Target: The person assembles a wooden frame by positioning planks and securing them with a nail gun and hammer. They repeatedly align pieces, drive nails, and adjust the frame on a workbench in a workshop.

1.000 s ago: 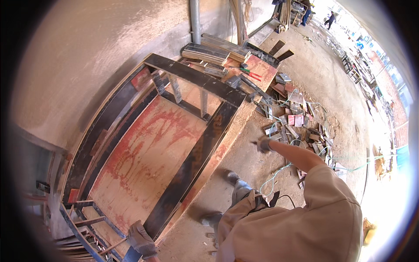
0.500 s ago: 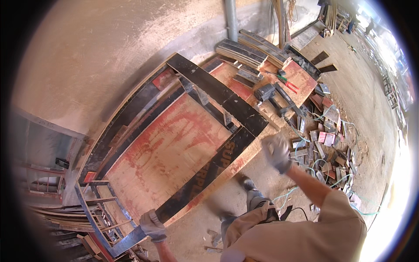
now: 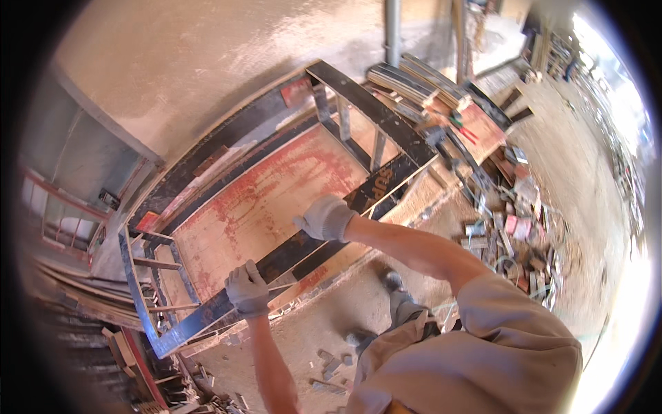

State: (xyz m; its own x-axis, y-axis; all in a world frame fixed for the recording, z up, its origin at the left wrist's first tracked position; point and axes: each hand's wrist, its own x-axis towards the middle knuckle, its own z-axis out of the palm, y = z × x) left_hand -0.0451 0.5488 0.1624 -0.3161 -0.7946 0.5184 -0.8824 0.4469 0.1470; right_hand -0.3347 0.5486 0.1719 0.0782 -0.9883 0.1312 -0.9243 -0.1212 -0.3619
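A large rectangular wooden frame (image 3: 286, 254) with black-faced boards stands raised on a worktable topped by a worn reddish plywood sheet (image 3: 269, 183). Cross ribs show at both of its ends. My left hand (image 3: 247, 290), in a pale work glove, is closed over the near rail close to the frame's left end. Farther along that rail my right hand (image 3: 327, 217), gloved too, grips from above, its fingers curled over the inner edge. The undersides of both grips are hidden.
Stacked boards (image 3: 407, 83), red-handled pliers (image 3: 469, 134) and a dark power tool (image 3: 438, 138) occupy the table's right part. Wood offcuts (image 3: 514, 228) and a hose litter the floor at right. A plastered wall (image 3: 207, 41) runs behind; more timber (image 3: 83, 293) lies at left.
My right hand has swung left from beyond the frame's right corner onto the near rail. The frame has lifted and tilted, exposing its ribs. My left hand has moved up with it.
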